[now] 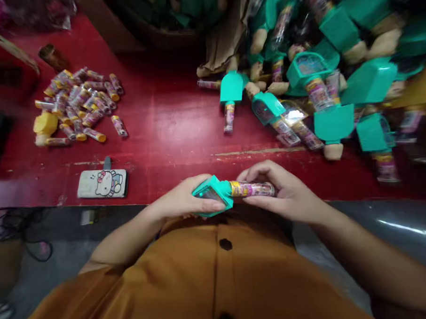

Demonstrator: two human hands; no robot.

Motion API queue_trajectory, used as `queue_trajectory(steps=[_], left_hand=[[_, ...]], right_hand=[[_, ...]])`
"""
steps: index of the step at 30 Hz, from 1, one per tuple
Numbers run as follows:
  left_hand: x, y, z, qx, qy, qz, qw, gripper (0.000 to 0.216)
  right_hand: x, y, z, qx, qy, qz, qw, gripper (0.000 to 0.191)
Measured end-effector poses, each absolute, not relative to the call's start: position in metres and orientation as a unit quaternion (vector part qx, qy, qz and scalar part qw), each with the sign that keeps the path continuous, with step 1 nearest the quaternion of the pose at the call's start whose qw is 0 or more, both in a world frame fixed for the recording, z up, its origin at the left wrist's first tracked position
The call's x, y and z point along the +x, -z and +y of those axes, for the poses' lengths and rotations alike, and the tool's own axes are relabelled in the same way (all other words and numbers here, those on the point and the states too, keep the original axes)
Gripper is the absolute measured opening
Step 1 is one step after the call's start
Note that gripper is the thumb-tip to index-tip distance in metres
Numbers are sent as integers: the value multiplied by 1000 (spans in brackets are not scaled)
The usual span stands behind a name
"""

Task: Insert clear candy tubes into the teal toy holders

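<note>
Teal toy (pixel 213 194) is grasped by the left hand (pixel 186 200) while its candy tube (pixel 252 189) is pinched by the right hand (pixel 285 193) above the desk (pixel 165 129) edge

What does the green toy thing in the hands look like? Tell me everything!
The teal toy looks like shiny plastic, with a boxy head and a clear tube with a colourful wrapper sticking out sideways. It lies level at the red table's near edge. The left hand grips the head; the right hand holds the tube.
</note>
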State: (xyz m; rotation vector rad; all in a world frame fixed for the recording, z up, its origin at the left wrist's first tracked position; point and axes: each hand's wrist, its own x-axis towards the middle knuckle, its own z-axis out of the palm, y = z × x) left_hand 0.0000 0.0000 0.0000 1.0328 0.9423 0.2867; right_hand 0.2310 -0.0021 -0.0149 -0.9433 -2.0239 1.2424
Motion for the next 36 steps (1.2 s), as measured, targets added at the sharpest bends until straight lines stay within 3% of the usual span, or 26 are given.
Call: queue_trajectory(steps=[4,7,12,15,18,23,26,28,31,33,34,36], left_hand=[[7,-2,2,548,-60,426,717,33],[12,-3,-4,605,-4,415,679,33],[20,-2,-23,669,21,421,612,33],[21,0,-32,700,36,435,565,34],[22,0,-37,749,69,438,492,31],[23,-2,-36,805,94,420,408,25],[22,-6,-30,813,107,423,386,28],[21,-10,-23,819,115,429,363,31],[20,-14,-15,832,102,431,335,35],[20,-12,-12,854,83,418,299,34],[20,-9,-12,868,75,409,271,32],[20,-1,-14,891,62,393,219,28]], right_hand=[[242,6,1,-273,-258,-906,194,25],[244,1,-2,-216,-111,-952,188,24],[241,-3,-16,-195,-96,-961,169,23],[241,1,-26,-220,-161,-947,167,24],[238,7,-35,-273,-330,-894,134,25],[229,10,-37,-417,-705,-573,-17,46],[228,7,-28,-411,-791,-446,-75,54],[230,3,-22,-410,-718,-558,-66,49],[234,0,-19,-385,-411,-826,25,40],[235,2,-21,-352,-236,-903,75,38],[234,3,-23,-349,-203,-911,86,37],[231,7,-26,-384,-252,-885,79,35]])
